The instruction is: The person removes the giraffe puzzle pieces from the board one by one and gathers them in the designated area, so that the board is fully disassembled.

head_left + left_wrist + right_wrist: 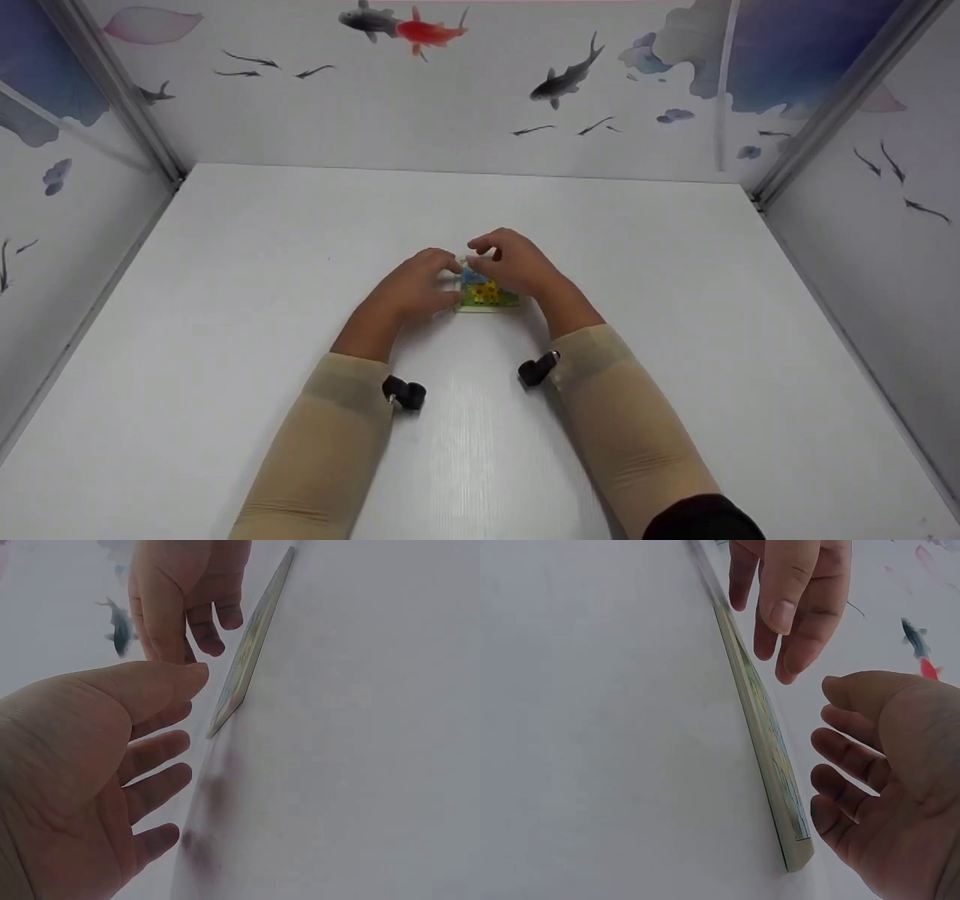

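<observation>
A small flat board with a coloured picture, blue above and yellow and green below, lies on the white table between the two hands. The left hand is at its left edge, fingers relaxed and thumb apart. Over its upper right part is the right hand, fingers loosely bent; it hides that corner. The left wrist view shows the board edge-on beside the left hand. In the right wrist view the board's pale edge runs beside the right hand, with a small gap to its fingertips.
The white table is bounded by a back wall printed with fish and by side walls with metal corner posts. Each sleeved forearm carries a small black camera at the wrist. A dark sleeve shows at lower right.
</observation>
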A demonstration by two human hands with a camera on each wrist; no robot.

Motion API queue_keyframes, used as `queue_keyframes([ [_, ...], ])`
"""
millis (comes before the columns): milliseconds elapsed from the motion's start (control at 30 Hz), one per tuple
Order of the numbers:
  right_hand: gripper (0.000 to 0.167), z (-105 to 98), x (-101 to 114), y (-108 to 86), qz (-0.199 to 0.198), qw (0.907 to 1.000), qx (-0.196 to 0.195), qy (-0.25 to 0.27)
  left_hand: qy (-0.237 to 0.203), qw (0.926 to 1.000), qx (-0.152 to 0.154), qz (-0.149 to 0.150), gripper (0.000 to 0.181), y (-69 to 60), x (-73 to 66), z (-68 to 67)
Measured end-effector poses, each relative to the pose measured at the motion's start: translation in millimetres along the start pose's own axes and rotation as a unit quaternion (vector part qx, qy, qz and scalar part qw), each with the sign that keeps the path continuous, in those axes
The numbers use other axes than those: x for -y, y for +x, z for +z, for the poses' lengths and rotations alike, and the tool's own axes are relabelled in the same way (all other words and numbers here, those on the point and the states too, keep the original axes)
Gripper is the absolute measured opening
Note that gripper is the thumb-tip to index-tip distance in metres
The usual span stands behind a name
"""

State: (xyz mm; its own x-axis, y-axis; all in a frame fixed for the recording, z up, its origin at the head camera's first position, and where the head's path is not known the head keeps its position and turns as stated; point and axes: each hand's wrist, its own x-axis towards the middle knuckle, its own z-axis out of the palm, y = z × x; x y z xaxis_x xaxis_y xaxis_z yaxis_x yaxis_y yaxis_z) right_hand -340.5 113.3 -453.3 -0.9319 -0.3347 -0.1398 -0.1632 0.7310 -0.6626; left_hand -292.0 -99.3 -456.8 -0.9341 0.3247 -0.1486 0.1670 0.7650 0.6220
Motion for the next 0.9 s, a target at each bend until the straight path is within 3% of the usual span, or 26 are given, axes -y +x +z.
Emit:
queue_keyframes([
  [233, 0.040, 3.1, -4.0, 2.6, 0.008, 0.9993, 0.036, -0.001, 0.031, 0.9992, 0.027, 0.005, 0.050, -1.8, 0.9, 1.0],
  [533, 0.043, -2.7, -1.5, 0.4, -0.004, 0.9962, 0.084, -0.022, 0.072, 0.9968, 0.034, 0.012, 0.048, -3.8, -2.4, 3.8],
  [900, 0.045, -2.8, 1.4, -0.6, -0.011, 0.9940, 0.097, -0.048, 0.085, 0.9956, 0.037, 0.013, 0.045, -4.2, -4.7, 2.5],
])
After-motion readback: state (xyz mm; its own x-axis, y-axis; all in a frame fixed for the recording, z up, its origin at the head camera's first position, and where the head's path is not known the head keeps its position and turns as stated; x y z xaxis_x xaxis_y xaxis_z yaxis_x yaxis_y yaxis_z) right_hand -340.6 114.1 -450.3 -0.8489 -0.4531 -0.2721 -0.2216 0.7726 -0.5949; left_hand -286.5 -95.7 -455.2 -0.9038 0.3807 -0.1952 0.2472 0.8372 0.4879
